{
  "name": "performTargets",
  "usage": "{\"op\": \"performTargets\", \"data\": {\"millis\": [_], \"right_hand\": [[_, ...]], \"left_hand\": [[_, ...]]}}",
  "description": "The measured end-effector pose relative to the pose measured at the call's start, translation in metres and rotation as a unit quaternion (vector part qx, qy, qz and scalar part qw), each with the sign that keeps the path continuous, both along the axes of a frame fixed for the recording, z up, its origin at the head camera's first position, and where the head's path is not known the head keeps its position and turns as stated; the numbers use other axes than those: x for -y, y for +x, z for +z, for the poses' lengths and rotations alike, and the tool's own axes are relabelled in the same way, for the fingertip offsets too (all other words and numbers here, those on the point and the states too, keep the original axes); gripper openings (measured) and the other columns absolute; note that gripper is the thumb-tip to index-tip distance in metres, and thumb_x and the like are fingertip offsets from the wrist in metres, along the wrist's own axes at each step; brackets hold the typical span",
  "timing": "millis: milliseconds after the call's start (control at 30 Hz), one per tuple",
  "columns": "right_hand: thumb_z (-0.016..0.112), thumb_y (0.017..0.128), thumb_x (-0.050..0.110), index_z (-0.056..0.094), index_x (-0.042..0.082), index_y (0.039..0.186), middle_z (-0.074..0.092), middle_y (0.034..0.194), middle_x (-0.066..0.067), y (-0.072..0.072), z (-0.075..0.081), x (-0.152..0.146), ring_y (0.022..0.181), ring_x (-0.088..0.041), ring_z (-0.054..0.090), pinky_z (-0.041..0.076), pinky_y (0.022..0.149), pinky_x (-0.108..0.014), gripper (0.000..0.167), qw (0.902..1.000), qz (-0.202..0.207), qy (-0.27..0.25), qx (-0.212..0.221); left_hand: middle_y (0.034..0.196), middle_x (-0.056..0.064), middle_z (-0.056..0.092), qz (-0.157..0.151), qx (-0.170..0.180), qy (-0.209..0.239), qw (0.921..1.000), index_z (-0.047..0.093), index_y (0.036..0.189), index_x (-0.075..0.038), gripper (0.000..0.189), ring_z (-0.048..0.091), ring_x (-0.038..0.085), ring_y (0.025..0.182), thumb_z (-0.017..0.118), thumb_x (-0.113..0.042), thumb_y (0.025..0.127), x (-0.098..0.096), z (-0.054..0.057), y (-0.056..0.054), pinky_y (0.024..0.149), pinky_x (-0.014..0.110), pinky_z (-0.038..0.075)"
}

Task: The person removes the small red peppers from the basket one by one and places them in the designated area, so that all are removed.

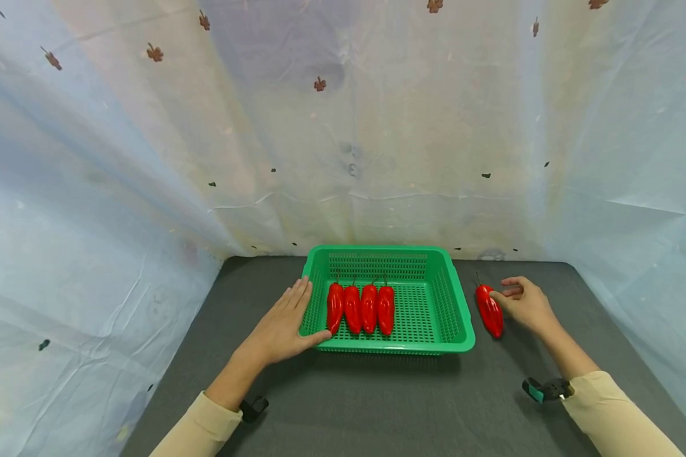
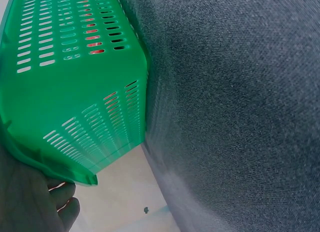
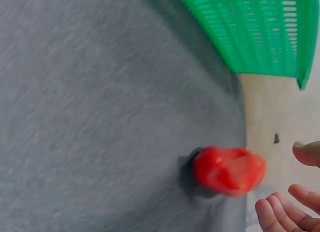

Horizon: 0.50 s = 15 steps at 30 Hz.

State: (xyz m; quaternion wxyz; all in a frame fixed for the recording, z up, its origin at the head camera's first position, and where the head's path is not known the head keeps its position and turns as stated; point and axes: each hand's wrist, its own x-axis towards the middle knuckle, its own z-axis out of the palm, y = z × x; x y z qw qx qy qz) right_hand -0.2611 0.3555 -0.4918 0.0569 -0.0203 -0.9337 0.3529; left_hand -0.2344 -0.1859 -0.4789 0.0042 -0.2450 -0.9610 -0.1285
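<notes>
A green plastic basket [image 1: 377, 347] stands on the dark table, with several red chili peppers [image 1: 368, 309] in a row on the left of its floor. My left hand [image 1: 282, 324] lies along the basket's left rim, fingers straight and thumb over the front corner. To the right of the basket, another red chili pepper [image 1: 489, 311] lies on the table, stem pointing away. Beside it is my right hand [image 1: 526, 304], thumb overlapping the pepper in the head view. In the right wrist view, thumb and fingers [image 3: 282, 214] are spread apart beyond the pepper [image 3: 229, 169].
The dark grey table [image 1: 371, 406] reaches back to a pale plastic sheet [image 1: 389, 139] with small brown and dark leaf prints. The sheeting also rises on both sides. Dark straps [image 1: 549, 388] hang at both wrists.
</notes>
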Motion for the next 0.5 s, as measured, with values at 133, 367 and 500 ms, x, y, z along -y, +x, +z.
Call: {"op": "performTargets", "data": {"millis": [133, 367, 500], "right_hand": [[0.071, 0.106, 0.032, 0.057, -0.009, 0.139, 0.068, 0.124, -0.034, -0.002, 0.010, 0.007, 0.110, -0.047, 0.068, 0.060, 0.078, -0.049, 0.055, 0.9992, -0.001, 0.008, -0.038], [0.073, 0.105, 0.034, 0.059, -0.005, 0.141, 0.070, 0.124, -0.031, 0.001, 0.031, 0.028, 0.109, -0.044, 0.069, 0.058, 0.081, -0.050, 0.054, 0.9967, 0.013, 0.000, -0.080], [0.071, 0.106, 0.034, 0.059, -0.004, 0.143, 0.070, 0.125, -0.029, 0.006, 0.043, 0.042, 0.111, -0.043, 0.068, 0.057, 0.086, -0.051, 0.054, 0.9957, 0.031, -0.015, -0.087]], "left_hand": [[0.181, 0.009, -0.003, 0.001, 0.001, 0.002, 1.0000, 0.006, 0.172, -0.005, 0.118, 0.000, 0.026, 0.167, 0.048, -0.085, 0.096, 0.000, 0.001, 0.000, 0.135, 0.048, 0.010], [0.181, 0.010, -0.001, 0.000, 0.000, -0.004, 1.0000, 0.005, 0.172, -0.005, 0.118, 0.000, 0.027, 0.167, 0.048, -0.085, 0.096, 0.001, 0.000, -0.001, 0.135, 0.048, 0.010], [0.181, 0.010, 0.000, 0.001, 0.000, -0.004, 1.0000, 0.006, 0.172, -0.005, 0.118, 0.000, 0.026, 0.167, 0.047, -0.086, 0.096, 0.001, -0.001, -0.001, 0.135, 0.048, 0.010]]}}
